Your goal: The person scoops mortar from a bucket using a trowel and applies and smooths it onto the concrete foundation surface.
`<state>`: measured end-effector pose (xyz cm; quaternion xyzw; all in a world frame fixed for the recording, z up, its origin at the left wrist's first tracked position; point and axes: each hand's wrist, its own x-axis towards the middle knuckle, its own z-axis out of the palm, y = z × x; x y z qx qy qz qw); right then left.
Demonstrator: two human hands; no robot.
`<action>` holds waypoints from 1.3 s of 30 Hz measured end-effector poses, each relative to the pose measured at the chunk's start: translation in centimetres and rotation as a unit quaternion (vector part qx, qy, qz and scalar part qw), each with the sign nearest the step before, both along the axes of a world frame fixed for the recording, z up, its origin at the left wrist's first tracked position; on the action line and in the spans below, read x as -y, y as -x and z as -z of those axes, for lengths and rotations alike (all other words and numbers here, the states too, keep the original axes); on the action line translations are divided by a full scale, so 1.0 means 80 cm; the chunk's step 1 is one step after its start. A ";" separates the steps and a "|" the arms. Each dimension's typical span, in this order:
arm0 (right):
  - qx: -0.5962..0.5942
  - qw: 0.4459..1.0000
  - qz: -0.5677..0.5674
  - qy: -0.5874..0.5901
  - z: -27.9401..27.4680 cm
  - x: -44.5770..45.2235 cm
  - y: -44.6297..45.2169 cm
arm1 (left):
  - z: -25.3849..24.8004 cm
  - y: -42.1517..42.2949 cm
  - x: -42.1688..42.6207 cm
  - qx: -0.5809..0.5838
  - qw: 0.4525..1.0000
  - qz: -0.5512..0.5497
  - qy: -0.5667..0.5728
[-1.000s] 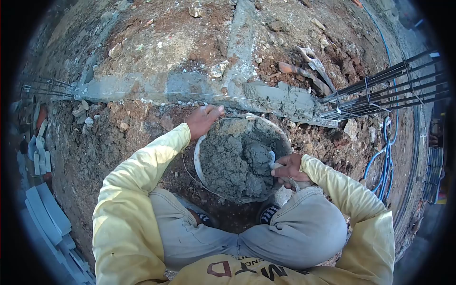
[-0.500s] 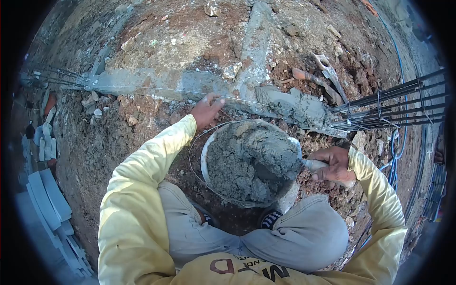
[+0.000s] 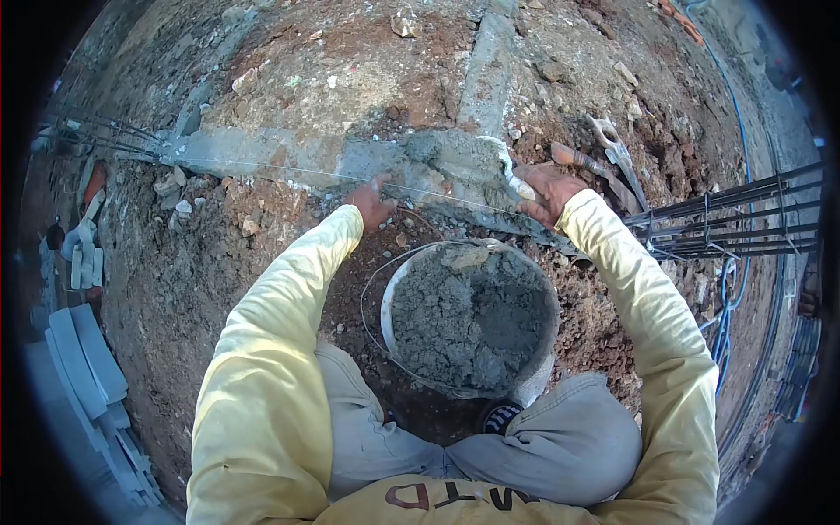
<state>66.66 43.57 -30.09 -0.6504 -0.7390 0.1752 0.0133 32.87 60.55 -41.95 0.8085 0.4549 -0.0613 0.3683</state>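
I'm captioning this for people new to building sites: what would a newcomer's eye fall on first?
Probably the round bucket of wet grey mix, just beyond the person's knees. Next, the right hand holding a tool over the grey strip above it. Then the dark steel rods, tied together and jutting in from the right.

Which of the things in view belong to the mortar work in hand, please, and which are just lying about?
In use:
pale-handled metal trowel, in the right hand
round white bucket of wet grey mortar
long grey concrete strip
thin white string

Seemingly lying about:
orange-brown-handled tool
looped blue hose
flat pale-grey slabs
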 end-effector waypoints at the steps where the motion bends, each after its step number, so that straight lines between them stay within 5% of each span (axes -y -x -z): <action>1: 0.070 0.996 0.036 0.039 0.029 -0.010 0.012 | -0.006 -0.001 0.001 -0.008 1.000 0.003 0.012; 3: 0.077 0.986 0.062 0.136 0.032 -0.016 0.030 | 0.003 0.000 -0.001 -0.027 1.000 -0.006 0.013; 8: -0.064 0.973 0.200 -0.096 0.067 -0.004 0.019 | 0.008 0.005 0.007 -0.005 0.999 -0.017 0.033; 11: -0.326 0.881 0.303 0.159 -0.004 -0.002 0.035 | 0.005 0.004 0.006 0.006 0.999 -0.010 0.033; 12: -0.423 0.845 0.287 0.158 -0.014 0.006 0.047 | 0.004 0.003 0.005 0.013 0.999 -0.005 0.031; 20: -0.352 0.831 0.311 0.298 0.057 0.001 0.039 | 0.001 0.003 0.006 0.039 0.999 0.001 -0.003; 26: -0.261 0.881 0.269 0.287 0.055 0.046 -0.001 | 0.018 0.019 0.003 0.069 0.997 -0.012 -0.015; 37: -0.366 0.812 0.393 0.229 0.011 0.063 0.026 | -0.005 0.021 0.008 0.054 0.998 -0.031 -0.001; 39: -0.336 0.853 0.325 0.233 0.042 0.041 0.028 | 0.003 0.021 0.006 0.054 0.998 -0.024 -0.005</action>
